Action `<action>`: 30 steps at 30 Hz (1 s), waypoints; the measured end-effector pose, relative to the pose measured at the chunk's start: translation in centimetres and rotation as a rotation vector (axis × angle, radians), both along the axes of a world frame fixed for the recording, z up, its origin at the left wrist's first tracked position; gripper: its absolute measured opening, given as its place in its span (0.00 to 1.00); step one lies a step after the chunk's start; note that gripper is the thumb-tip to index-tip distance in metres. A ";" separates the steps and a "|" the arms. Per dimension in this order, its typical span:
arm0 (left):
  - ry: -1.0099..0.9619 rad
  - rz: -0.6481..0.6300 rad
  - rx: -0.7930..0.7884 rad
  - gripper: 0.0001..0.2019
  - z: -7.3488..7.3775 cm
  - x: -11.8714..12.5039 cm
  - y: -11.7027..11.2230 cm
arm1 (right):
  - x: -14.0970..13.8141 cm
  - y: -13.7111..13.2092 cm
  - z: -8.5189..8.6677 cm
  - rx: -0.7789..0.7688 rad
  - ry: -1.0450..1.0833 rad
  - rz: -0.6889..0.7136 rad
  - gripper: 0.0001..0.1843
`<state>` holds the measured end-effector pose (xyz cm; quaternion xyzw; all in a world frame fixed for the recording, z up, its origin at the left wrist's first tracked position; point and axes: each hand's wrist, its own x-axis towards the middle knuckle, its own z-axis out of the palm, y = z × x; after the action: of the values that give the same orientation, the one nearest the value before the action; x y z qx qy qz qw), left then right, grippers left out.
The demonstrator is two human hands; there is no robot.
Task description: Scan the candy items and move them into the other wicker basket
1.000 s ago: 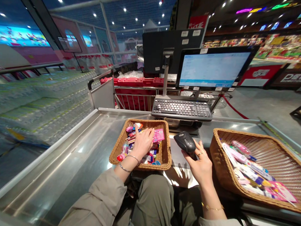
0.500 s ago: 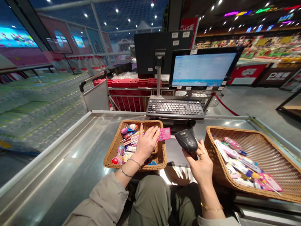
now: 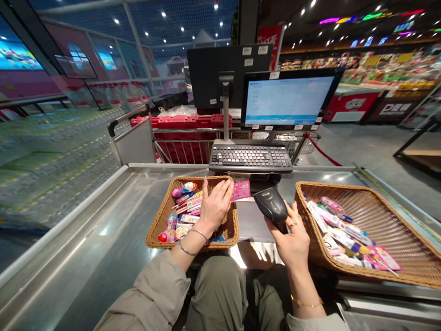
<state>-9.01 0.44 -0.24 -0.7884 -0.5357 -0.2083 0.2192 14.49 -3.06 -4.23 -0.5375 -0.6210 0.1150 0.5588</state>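
My left hand [image 3: 214, 207] hovers over the right side of a small wicker basket [image 3: 156, 226] full of candy packets, its fingers pinching a flat pink packet [image 3: 241, 190] held above the basket's right rim. My right hand [image 3: 292, 238] grips a black barcode scanner [image 3: 270, 204], its head pointing left toward the pink packet. Both hands are over a steel checkout counter [image 3: 113, 229], above my lap.
A larger wicker basket [image 3: 381, 214] with several packets sits at the right. Behind the baskets stand a keyboard [image 3: 250, 158], a lit monitor [image 3: 287, 100] and a second screen's back [image 3: 216, 69]. Red shopping baskets [image 3: 186, 122] and a cart lie beyond the counter.
My left hand has lifted the pink packet out of the small basket and carried it right, toward the scanner. The right hand has kept holding the scanner in place.
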 end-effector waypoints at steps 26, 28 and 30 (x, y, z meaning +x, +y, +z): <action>0.031 -0.079 0.219 0.21 -0.5 0.7 1.2 | -0.4 0.0 -0.2 0.102 -0.136 -0.029 0.21; 0.039 -0.077 0.234 0.20 -0.5 0.8 1.2 | -0.4 -0.1 -0.2 0.103 -0.140 -0.030 0.21; 0.049 -0.075 0.250 0.20 -0.5 0.8 1.2 | -0.4 -0.1 -0.2 0.102 -0.142 -0.030 0.21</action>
<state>-8.21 1.60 -0.72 -0.7793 -0.4703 -0.2620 0.3207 14.07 -3.16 -4.38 -0.5244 -0.6561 0.0366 0.5415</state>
